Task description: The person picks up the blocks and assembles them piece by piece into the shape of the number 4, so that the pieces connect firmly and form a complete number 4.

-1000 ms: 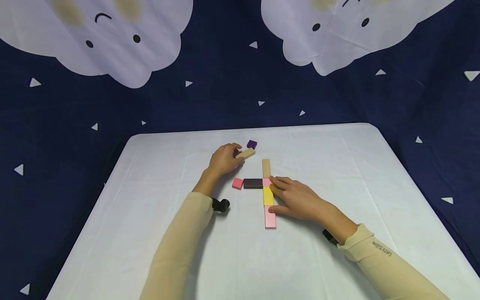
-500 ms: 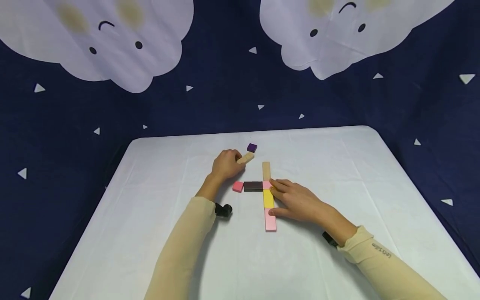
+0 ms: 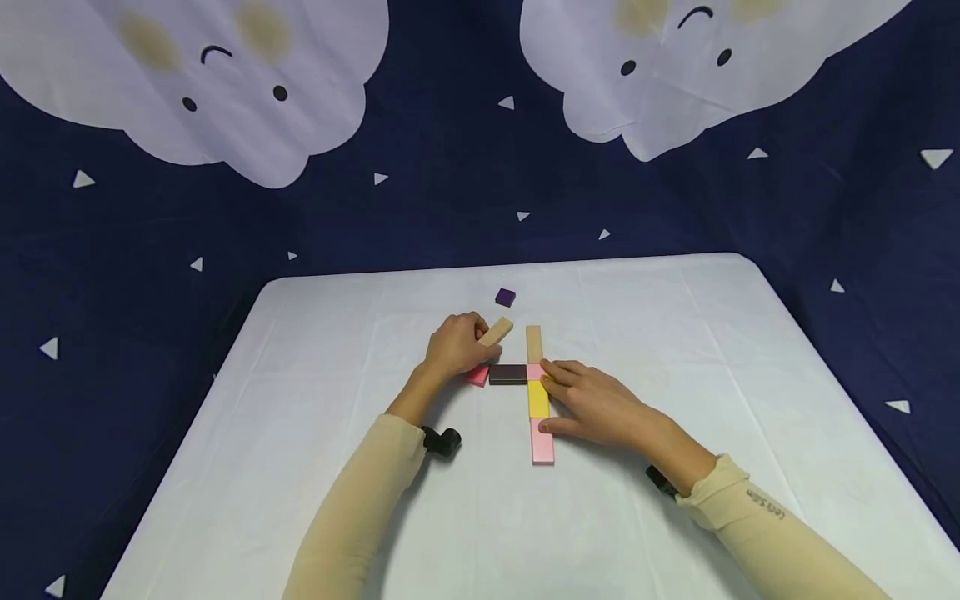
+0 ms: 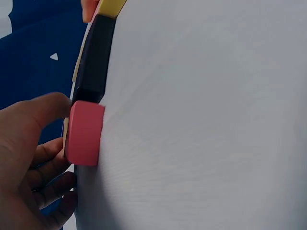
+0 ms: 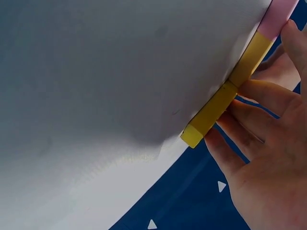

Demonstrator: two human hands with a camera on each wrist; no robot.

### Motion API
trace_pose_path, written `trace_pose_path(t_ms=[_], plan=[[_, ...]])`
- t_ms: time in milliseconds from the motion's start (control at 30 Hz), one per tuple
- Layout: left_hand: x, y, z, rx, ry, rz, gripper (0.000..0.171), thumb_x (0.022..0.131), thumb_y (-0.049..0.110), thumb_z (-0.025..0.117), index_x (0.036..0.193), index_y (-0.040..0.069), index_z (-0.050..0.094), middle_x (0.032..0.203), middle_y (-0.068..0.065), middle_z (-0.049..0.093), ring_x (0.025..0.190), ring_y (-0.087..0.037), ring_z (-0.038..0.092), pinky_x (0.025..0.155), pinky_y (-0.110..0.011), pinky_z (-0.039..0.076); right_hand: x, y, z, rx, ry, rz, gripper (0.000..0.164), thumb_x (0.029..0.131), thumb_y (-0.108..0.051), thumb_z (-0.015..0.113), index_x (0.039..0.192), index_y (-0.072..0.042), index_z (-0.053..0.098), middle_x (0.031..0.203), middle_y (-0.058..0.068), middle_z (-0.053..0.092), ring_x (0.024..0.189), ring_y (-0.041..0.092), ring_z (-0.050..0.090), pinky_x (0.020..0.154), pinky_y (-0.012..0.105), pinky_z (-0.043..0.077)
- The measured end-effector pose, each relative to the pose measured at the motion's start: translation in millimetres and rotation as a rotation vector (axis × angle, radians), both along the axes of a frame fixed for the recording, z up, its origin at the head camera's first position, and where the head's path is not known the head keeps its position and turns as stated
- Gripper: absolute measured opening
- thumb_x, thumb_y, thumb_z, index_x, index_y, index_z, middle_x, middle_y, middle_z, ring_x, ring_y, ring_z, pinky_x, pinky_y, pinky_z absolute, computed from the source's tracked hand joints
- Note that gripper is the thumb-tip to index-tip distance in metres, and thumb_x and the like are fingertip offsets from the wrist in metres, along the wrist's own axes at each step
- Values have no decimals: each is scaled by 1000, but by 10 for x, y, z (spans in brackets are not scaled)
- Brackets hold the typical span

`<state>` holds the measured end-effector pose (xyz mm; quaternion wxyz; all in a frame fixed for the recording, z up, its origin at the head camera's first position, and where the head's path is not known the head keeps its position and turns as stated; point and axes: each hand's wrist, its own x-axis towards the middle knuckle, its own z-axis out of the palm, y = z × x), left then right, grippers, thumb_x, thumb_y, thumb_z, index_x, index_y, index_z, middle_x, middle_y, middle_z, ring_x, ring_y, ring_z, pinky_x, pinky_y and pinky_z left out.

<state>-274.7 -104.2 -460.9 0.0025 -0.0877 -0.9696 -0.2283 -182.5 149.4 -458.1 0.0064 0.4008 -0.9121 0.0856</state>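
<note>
My left hand (image 3: 457, 343) pinches a plain wooden block (image 3: 497, 332) between thumb and fingers, just behind the black block (image 3: 507, 375). Beneath that hand's thumb side, the red block (image 3: 477, 377) is partly covered in the head view; in the left wrist view the red block (image 4: 86, 134) hides most of the wooden one. My right hand (image 3: 592, 400) rests against the right side of a line of blocks, fingers extended. That line holds a wooden block (image 3: 533, 343), a small pink block (image 3: 534, 372), a yellow block (image 3: 537, 400) and a longer pink block (image 3: 542, 442).
A purple block (image 3: 506, 297) lies alone toward the back of the white-covered table (image 3: 360, 333). Behind the table hangs a dark blue cloth (image 3: 450, 208) with clouds and small triangles. In the right wrist view, another yellow block (image 5: 211, 110) sits by my right fingers.
My left hand has brought the wooden block nearer to me, away from the purple block and toward the red and black ones. My right hand has stayed in place.
</note>
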Motion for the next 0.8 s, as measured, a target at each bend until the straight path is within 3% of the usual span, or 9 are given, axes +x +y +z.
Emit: trace_pose_path(t_ms=[133, 367, 800], plan=[[-13, 22, -8, 40, 10, 15, 38, 76, 46, 72, 95, 13, 66, 81, 4, 57, 77, -14, 52, 66, -32, 43, -13, 7, 7, -3, 5, -6, 78, 87, -61, 57, 138, -2, 51, 148, 14, 38, 134, 30, 36, 102, 46, 36], [-41, 1, -28, 110, 6, 31, 29, 78, 38, 74, 94, 14, 71, 79, 6, 61, 77, -14, 53, 69, -33, 43, -2, -19, -11, -1, -14, 2, 78, 87, -60, 58, 138, -1, 51, 149, 15, 37, 134, 31, 35, 102, 47, 35], [-14, -1, -21, 151, 20, 71, 24, 75, 35, 77, 88, 15, 74, 70, 8, 62, 71, -13, 55, 64, -32, 42, 17, -22, 7, 11, -26, -13, 79, 88, -61, 57, 139, -1, 49, 150, 14, 36, 135, 30, 34, 103, 46, 35]])
